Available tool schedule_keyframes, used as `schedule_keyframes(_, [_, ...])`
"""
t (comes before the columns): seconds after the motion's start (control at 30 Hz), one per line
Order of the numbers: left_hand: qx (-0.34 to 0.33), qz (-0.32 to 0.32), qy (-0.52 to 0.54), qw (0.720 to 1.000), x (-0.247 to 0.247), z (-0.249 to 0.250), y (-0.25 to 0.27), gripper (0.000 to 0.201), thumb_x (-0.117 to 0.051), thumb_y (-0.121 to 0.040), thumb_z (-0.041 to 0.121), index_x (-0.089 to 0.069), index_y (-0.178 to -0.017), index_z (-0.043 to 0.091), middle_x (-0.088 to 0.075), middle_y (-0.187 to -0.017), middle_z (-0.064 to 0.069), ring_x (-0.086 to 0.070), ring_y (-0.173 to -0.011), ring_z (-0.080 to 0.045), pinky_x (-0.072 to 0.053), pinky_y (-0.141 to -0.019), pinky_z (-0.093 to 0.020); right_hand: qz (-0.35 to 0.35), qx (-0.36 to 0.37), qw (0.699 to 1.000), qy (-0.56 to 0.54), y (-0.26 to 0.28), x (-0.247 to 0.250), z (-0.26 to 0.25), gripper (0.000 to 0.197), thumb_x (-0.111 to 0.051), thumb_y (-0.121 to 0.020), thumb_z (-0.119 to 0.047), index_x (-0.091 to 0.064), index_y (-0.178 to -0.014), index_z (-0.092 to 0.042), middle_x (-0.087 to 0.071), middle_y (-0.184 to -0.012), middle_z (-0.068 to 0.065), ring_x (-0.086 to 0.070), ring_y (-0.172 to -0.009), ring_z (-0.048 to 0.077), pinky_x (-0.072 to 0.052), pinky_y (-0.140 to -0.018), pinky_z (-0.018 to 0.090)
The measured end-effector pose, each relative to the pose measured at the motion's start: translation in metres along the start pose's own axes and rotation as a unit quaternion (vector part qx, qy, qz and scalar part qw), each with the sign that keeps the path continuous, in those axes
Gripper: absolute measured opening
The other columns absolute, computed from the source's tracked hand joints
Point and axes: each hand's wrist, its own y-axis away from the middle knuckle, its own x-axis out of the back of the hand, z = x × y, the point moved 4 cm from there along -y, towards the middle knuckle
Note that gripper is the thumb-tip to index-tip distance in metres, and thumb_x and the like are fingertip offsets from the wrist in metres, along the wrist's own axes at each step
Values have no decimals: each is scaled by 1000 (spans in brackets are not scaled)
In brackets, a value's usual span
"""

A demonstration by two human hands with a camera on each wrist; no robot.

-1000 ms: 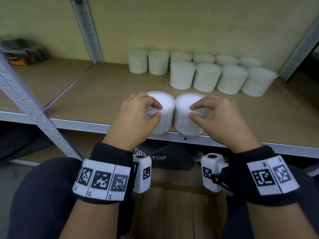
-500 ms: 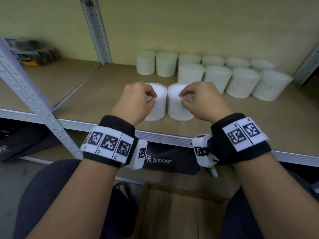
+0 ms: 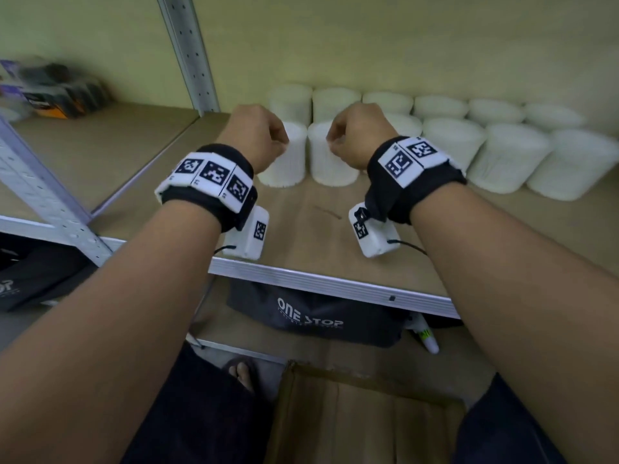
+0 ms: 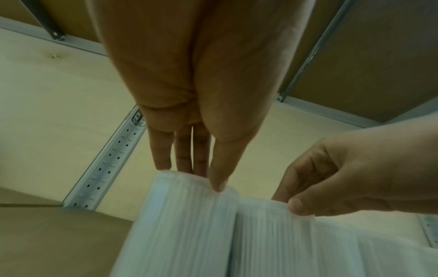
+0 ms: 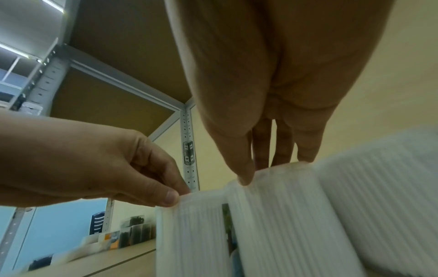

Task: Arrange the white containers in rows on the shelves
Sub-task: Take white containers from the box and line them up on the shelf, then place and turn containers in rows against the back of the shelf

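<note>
- We are pinching the top rim of one white tub (image 3: pixel 288 155) with our left hand (image 3: pixel 256 135). The thumb (image 4: pixel 219 168) is pressing the near side of the rim and the other fingers are reaching over the top.
- We are pinching the top rim of a second white tub (image 3: pixel 330 159) with our right hand (image 3: pixel 356 133) in the same way. Its thumb (image 5: pixel 241 165) is sitting on the near edge.
- Both tubs are standing upright on the wooden shelf (image 3: pixel 301 222), right under our fingers. They are standing side by side. In the left wrist view they look like they are touching, but in the right wrist view we are seeing a thin gap low down between them.
- Just to the right of our right hand's tub, more white tubs (image 3: pixel 509 155) are standing in a front row, and our two tubs are lining up with them.
- Behind our fingers, close to the wall, a back row of white tubs (image 3: pixel 442 107) is standing.
- Far to the left of our left hand, past a grey metal post (image 3: pixel 187 51), some dark packs (image 3: pixel 57 92) are lying on the next shelf. They are too blurry to name.
- Below our wrists, under the shelf, a dark bag (image 3: pixel 315 316) with the white words "ONE STOP" is lying, and a brown cardboard box (image 3: pixel 361 416) is sitting open nearer to us.
</note>
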Motion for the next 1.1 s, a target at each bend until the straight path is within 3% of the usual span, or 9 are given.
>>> schedule_keyframes(0.33, [-38,2,-13,999,-2,-2,-42,23,-56,-91,12,-72,-106,5,-70,-112,-11,-62,-108,-22,-38,-84,-17,12,-19,999,30,-46,-8,4,23,-57,-89,-8,-73,-107,-6,-68,-115,11,-65,-105,26,-53,-95,35])
schedule_keyframes(0.7, [-35,4,-8,999,-13,-10,-55,22,-56,-92,14,-71,-107,7,-69,-115,-10,-60,-110,-23,-40,-90,-20,20,1,999,38,-46,-9,8,26,-52,-91,-5,-72,-108,-8,-67,-116,11,-62,-108,27,-50,-90,30])
schedule_keyframes(0.83, [-30,-40,-30,998,-8,-7,-56,25,-56,-92,15,-68,-113,8,-65,-121,-10,-59,-112,-24,-36,-84,-20,6,27,998,52,-42,-8,8,28,-50,-91,-6,-69,-111,-5,-67,-117,11,-60,-109,28,-48,-89,31])
schedule_keyframes(0.97, [-12,-106,-62,992,-2,-1,-58,38,-59,-91,26,-58,-126,13,-56,-133,-8,-54,-119,-24,-38,-86,-24,-34,35,999,21,-39,1,10,39,-56,-90,-23,-59,-127,-10,-57,-131,9,-55,-117,24,-46,-96,30])
schedule_keyframes(1.1, [-43,-78,-41,995,1,25,-61,40,-58,-91,28,-56,-128,12,-53,-133,-9,-50,-122,-24,-38,-96,-28,15,32,999,-21,-35,36,26,34,-57,-90,-22,-62,-121,-9,-61,-126,7,-57,-116,22,-44,-95,26])
